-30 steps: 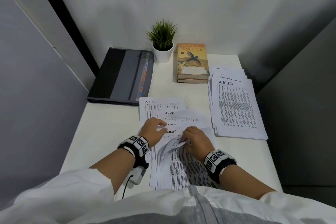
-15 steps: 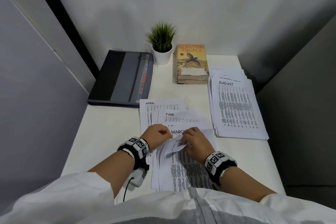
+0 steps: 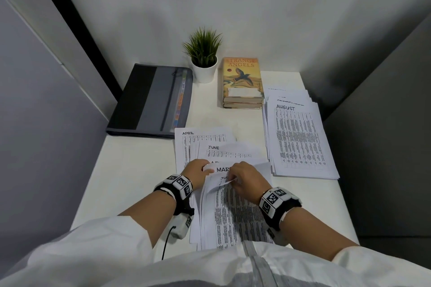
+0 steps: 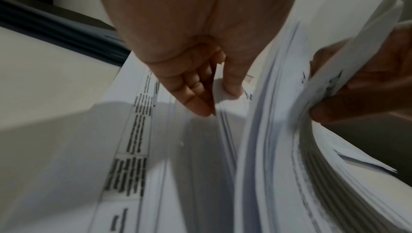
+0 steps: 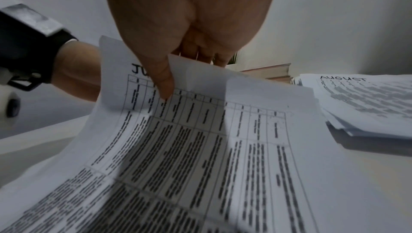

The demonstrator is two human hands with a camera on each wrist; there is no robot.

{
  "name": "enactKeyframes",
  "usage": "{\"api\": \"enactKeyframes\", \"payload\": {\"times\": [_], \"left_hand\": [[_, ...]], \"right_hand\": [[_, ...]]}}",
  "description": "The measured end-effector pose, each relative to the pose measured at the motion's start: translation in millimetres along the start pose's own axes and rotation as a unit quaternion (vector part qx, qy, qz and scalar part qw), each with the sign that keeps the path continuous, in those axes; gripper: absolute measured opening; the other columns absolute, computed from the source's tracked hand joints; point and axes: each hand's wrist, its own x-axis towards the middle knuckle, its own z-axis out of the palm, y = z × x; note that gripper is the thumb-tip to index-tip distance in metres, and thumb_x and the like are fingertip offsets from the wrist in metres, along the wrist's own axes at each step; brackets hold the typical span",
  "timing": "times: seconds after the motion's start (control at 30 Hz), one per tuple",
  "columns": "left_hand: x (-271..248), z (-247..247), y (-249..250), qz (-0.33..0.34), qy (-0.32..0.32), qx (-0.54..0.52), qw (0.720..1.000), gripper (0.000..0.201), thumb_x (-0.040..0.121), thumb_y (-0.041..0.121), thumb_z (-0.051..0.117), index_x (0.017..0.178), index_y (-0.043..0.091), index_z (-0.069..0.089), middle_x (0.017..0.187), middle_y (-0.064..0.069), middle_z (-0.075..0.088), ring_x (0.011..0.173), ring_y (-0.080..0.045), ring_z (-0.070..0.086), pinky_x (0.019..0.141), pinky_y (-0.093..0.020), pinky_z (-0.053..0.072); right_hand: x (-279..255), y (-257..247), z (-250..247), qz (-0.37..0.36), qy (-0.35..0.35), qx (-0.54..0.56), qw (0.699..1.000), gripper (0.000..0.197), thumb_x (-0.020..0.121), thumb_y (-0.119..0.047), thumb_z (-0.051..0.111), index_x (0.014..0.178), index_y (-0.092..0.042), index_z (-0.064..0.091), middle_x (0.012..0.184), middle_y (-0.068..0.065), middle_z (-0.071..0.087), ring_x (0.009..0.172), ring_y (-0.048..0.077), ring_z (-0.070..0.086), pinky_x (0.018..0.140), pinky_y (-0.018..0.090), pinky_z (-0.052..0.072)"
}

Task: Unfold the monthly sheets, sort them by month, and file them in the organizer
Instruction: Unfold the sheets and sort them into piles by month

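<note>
Monthly sheets (image 3: 231, 214): a loose fan of printed pages at the near edge of the white worktop (image 3: 130, 170), between the two hands; headings APRIL, JUNE and MAR… show at the far end of the fan.
Left hand (image 3: 196, 172): fingers (image 4: 196, 85) curled, thumb and fingertips pinching the left edge of a sheet near the top of the fan.
Right hand (image 3: 247, 179): thumb on top and fingers (image 5: 200, 51) behind, pinching the top edge of a sheet headed JU…, lifted and bent upward off the rest.
Sorted stack (image 3: 300, 140): on the right side of the worktop, AUGUST on top, other sheets offset behind it.
Organizer (image 3: 151, 100): grey and black, lying flat and closed at the far left, coloured tabs along its right side.
Books (image 3: 242, 81): two stacked, far centre, just beside the stack.
Potted plant (image 3: 204, 58): white pot, between organizer and books.
</note>
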Motion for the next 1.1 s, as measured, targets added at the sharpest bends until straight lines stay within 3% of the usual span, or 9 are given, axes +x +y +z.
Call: {"api": "enactKeyframes", "payload": {"times": [0.1, 0.27, 0.43, 0.5, 0.63, 0.73, 0.87, 0.97, 1.1], "left_hand": [[1.3, -13.7, -4.2, 0.002, 0.031, 0.014, 0.999, 0.022, 0.094, 0.017, 0.057, 0.072, 0.013, 0.057, 0.07, -0.002, 0.054, 0.068, -0.019, 0.049, 0.059, -0.024, 0.035], [6.9, -27.0, -7.2, -0.01, 0.029, 0.042, 0.999, 0.019, 0.094, 0.02, 0.057, 0.093, 0.003, 0.065, 0.085, -0.007, 0.061, 0.079, -0.023, 0.056, 0.067, -0.026, 0.038], [1.6, -15.8, -9.5, -0.003, 0.067, 0.008, 0.998, 0.04, 0.093, 0.018, 0.058, 0.132, 0.015, 0.05, 0.131, -0.004, 0.051, 0.12, -0.018, 0.05, 0.098, -0.029, 0.04], [0.0, -12.9, -11.2, 0.012, 0.09, -0.002, 0.996, 0.05, 0.09, 0.017, 0.061, 0.138, 0.023, 0.045, 0.134, -0.002, 0.042, 0.126, -0.015, 0.042, 0.106, -0.029, 0.035], [1.2, -12.3, -9.2, 0.051, 0.144, 0.037, 0.988, 0.018, 0.089, 0.017, 0.061, 0.102, 0.026, 0.069, 0.109, 0.005, 0.046, 0.107, -0.01, 0.042, 0.096, -0.026, 0.037], [-0.1, -12.6, -3.6, 0.035, 0.081, -0.016, 0.996, 0.019, 0.092, 0.017, 0.055, 0.084, 0.025, 0.071, 0.096, 0.0, 0.061, 0.088, -0.021, 0.061, 0.079, -0.032, 0.05], [-4.5, -6.2, -3.1, 0.014, 0.044, -0.067, 0.997, 0.007, 0.087, 0.025, 0.06, 0.084, 0.022, 0.066, 0.081, 0.0, 0.064, 0.067, -0.011, 0.054, 0.064, -0.025, 0.05], [-1.7, -0.9, -4.5, 0.009, 0.044, -0.033, 0.998, 0.007, 0.088, 0.02, 0.063, 0.081, 0.018, 0.064, 0.076, 0.002, 0.059, 0.067, -0.012, 0.052, 0.065, -0.025, 0.048], [1.1, 2.4, -6.1, 0.002, 0.054, -0.022, 0.998, 0.013, 0.087, 0.023, 0.066, 0.079, 0.014, 0.062, 0.074, 0.002, 0.058, 0.068, -0.014, 0.052, 0.068, -0.028, 0.046]], "right_hand": [[4.4, 6.7, -7.1, 0.034, -0.041, 0.0, 0.999, 0.008, 0.084, -0.007, 0.061, 0.083, -0.015, 0.063, 0.089, -0.001, 0.062, 0.09, 0.018, 0.053, 0.071, 0.025, 0.039], [10.6, 10.4, -9.0, 0.043, -0.048, -0.019, 0.998, 0.008, 0.086, -0.008, 0.059, 0.086, -0.013, 0.066, 0.095, 0.002, 0.064, 0.095, 0.02, 0.054, 0.077, 0.027, 0.043], [4.5, 11.8, 2.5, 0.059, -0.004, -0.053, 0.997, 0.004, 0.085, -0.015, 0.065, 0.088, -0.014, 0.066, 0.124, 0.003, 0.05, 0.115, 0.021, 0.044, 0.081, 0.032, 0.047], [-0.1, 15.3, 6.6, 0.066, -0.008, -0.053, 0.996, 0.01, 0.086, -0.022, 0.065, 0.092, -0.014, 0.065, 0.127, 0.003, 0.047, 0.116, 0.02, 0.042, 0.08, 0.03, 0.047], [-6.2, 16.3, 9.3, 0.078, -0.003, 0.016, 0.997, 0.037, 0.091, -0.052, 0.051, 0.093, -0.017, 0.063, 0.103, -0.003, 0.048, 0.093, 0.009, 0.046, 0.077, 0.025, 0.043], [-2.7, 12.7, 8.9, 0.114, 0.028, 0.085, 0.989, 0.034, 0.097, -0.047, 0.04, 0.101, -0.02, 0.059, 0.099, -0.004, 0.049, 0.08, 0.007, 0.052, 0.072, 0.026, 0.044], [5.4, 9.6, 11.5, 0.116, 0.011, 0.052, 0.992, 0.029, 0.097, -0.03, 0.046, 0.123, -0.02, 0.057, 0.107, -0.001, 0.047, 0.075, 0.013, 0.054, 0.068, 0.029, 0.048], [5.9, 9.4, 15.9, 0.116, 0.004, 0.039, 0.992, 0.03, 0.092, -0.02, 0.054, 0.121, -0.019, 0.061, 0.107, 0.001, 0.048, 0.081, 0.015, 0.053, 0.067, 0.025, 0.042], [2.0, 9.8, 16.8, 0.117, 0.029, 0.037, 0.992, 0.033, 0.089, -0.015, 0.057, 0.122, -0.017, 0.057, 0.117, 0.002, 0.046, 0.096, 0.02, 0.057, 0.072, 0.03, 0.049]]}}
